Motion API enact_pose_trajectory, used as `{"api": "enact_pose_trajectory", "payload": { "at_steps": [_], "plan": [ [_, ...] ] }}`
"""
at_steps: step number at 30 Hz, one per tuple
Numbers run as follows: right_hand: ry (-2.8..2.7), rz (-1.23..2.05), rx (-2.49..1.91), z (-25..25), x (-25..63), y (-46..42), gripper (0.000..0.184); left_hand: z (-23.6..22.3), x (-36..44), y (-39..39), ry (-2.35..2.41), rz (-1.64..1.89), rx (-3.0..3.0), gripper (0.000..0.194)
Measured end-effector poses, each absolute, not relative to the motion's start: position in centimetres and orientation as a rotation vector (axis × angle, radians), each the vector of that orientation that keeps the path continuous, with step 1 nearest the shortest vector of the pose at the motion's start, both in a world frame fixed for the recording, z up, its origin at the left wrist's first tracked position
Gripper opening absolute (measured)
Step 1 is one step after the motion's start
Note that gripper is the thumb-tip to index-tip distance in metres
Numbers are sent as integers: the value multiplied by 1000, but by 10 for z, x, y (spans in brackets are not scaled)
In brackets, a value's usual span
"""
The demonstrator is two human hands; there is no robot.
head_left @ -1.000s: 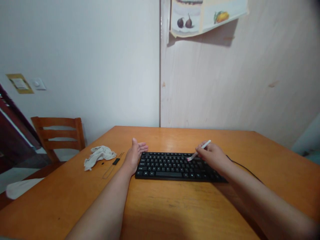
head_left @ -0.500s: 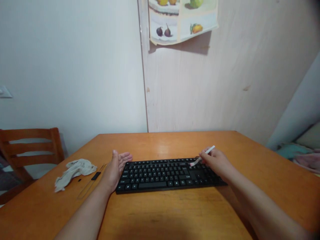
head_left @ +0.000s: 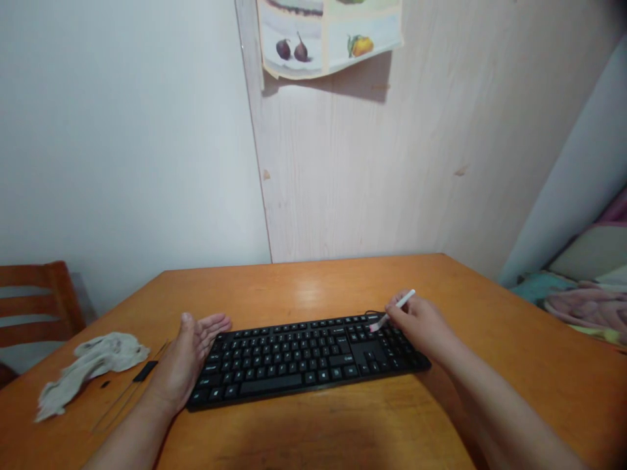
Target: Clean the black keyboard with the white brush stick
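A black keyboard [head_left: 289, 356] lies on the wooden table in front of me. My left hand [head_left: 189, 349] stands on edge along its left end, fingers stretched out and thumb up, holding nothing. My right hand [head_left: 416, 320] is above the keyboard's right part, closed round the white handle of a small brush [head_left: 405, 298]. The brush tilts down to the left, and its pinkish tip is at the keys left of the number pad. Part of the number pad is hidden by my right hand.
A crumpled pale cloth [head_left: 95, 365] lies on the table [head_left: 304, 287] at the left. Between it and my left arm are a small black piece [head_left: 104, 384] and a black rectangular item [head_left: 145, 371] with a thin loop. A wooden chair [head_left: 44, 300] stands at the far left.
My view has turned to the right, so things appear farther left. The brush tip has shifted slightly over the keys, still in my right hand. My left hand stays at the keyboard's left end.
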State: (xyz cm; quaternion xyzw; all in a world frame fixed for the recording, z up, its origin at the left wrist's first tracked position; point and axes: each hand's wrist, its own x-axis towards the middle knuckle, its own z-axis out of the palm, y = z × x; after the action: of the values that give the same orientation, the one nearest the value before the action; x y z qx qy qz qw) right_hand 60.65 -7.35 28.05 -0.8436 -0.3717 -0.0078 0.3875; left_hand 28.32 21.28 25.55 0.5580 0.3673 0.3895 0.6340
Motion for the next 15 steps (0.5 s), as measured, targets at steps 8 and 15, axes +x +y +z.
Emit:
{"api": "enact_pose_trajectory", "payload": {
  "at_steps": [8,15],
  "plan": [
    [-873,-35,-1994,295,585,-71,17,257,283,211,825,890,1263,75],
    [-952,137,-1845,281,571,-58,20,258,283,210,843,889,1250,75]
  ]
}}
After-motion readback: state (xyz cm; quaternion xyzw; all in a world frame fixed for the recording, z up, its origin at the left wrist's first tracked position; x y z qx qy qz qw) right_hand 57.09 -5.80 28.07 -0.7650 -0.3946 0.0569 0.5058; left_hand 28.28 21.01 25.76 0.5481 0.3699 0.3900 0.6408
